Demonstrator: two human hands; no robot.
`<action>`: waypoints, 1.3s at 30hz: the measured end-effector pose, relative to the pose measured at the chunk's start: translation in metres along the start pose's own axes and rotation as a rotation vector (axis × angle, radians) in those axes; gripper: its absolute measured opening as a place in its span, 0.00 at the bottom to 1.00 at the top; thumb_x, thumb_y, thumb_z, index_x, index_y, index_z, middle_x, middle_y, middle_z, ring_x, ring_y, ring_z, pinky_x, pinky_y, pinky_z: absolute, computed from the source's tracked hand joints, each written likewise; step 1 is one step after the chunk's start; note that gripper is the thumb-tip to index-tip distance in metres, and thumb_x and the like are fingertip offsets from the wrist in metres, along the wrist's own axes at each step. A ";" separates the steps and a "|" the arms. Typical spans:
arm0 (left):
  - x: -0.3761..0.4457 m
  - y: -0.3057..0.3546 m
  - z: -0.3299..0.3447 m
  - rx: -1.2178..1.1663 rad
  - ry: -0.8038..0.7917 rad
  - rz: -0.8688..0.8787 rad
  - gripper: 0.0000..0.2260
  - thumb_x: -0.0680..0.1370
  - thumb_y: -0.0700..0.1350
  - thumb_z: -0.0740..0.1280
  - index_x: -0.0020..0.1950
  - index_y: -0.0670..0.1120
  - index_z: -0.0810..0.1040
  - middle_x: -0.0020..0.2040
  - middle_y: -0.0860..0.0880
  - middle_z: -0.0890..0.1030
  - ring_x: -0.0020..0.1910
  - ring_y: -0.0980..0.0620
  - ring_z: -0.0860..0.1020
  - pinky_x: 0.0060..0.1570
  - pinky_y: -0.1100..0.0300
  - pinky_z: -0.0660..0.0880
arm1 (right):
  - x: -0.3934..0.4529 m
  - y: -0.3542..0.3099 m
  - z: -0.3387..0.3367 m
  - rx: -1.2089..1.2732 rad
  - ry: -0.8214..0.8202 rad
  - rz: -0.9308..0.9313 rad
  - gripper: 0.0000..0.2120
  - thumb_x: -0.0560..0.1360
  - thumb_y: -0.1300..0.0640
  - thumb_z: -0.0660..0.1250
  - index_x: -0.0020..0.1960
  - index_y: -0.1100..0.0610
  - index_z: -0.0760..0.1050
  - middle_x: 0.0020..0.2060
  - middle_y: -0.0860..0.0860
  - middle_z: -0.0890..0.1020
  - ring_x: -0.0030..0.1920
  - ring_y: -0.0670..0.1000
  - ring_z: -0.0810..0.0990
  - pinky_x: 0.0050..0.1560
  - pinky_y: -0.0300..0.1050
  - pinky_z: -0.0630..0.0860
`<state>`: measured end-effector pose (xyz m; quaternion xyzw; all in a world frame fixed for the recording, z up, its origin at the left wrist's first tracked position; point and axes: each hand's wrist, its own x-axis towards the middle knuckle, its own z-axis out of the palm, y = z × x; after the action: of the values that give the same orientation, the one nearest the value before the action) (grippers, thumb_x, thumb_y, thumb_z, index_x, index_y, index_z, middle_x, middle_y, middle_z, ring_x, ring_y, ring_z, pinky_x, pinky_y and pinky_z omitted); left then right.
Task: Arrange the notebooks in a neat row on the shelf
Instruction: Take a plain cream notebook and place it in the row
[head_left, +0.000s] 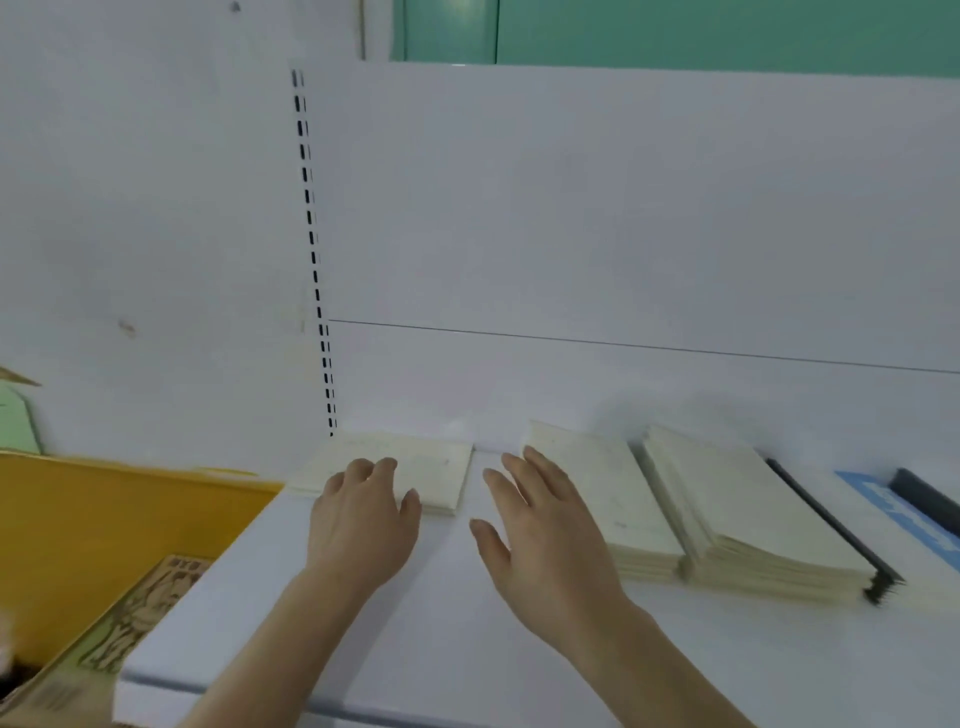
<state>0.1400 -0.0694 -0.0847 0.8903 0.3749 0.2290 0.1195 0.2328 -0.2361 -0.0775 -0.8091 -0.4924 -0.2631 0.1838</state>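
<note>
Cream notebooks lie flat on a white shelf (426, 613). One thin cream stack (436, 467) sits at the back left, and my left hand (363, 525) rests on its near edge, fingers slightly apart. My right hand (545, 535) hovers open over the bare gap beside a second cream stack (618, 499), its fingers at that stack's left edge. A thicker third cream stack (748, 519) lies right of it, with dark-edged notebooks (852, 551) against its right side.
A yellow bin (104, 519) stands left of the shelf, holding a brown patterned book (135, 618). A blue-and-white item (904, 514) and a dark object (930, 499) lie at the far right. The white back panel (623, 234) has a slotted upright (311, 234).
</note>
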 end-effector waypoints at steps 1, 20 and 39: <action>0.006 -0.014 -0.001 0.061 -0.052 0.021 0.24 0.81 0.57 0.57 0.75 0.50 0.65 0.74 0.48 0.67 0.73 0.44 0.64 0.69 0.50 0.65 | 0.007 -0.013 0.009 0.015 -0.027 0.001 0.22 0.78 0.46 0.60 0.67 0.57 0.72 0.67 0.55 0.74 0.71 0.57 0.66 0.70 0.51 0.66; 0.021 -0.092 -0.013 -0.455 0.110 0.087 0.20 0.81 0.45 0.62 0.74 0.46 0.68 0.71 0.48 0.71 0.71 0.48 0.67 0.68 0.56 0.66 | 0.060 -0.076 0.067 -0.315 -0.144 0.148 0.14 0.54 0.64 0.77 0.31 0.53 0.74 0.21 0.47 0.73 0.20 0.50 0.71 0.24 0.36 0.45; 0.011 -0.087 -0.049 -1.101 0.113 -0.222 0.15 0.83 0.40 0.60 0.63 0.60 0.67 0.51 0.59 0.79 0.50 0.56 0.78 0.42 0.55 0.78 | 0.057 -0.071 0.058 0.043 -0.142 0.167 0.17 0.80 0.55 0.58 0.68 0.55 0.71 0.66 0.50 0.74 0.69 0.52 0.67 0.65 0.44 0.68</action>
<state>0.0687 0.0003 -0.0719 0.6382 0.2974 0.4241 0.5695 0.2050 -0.1322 -0.0859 -0.8597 -0.4408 -0.1781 0.1869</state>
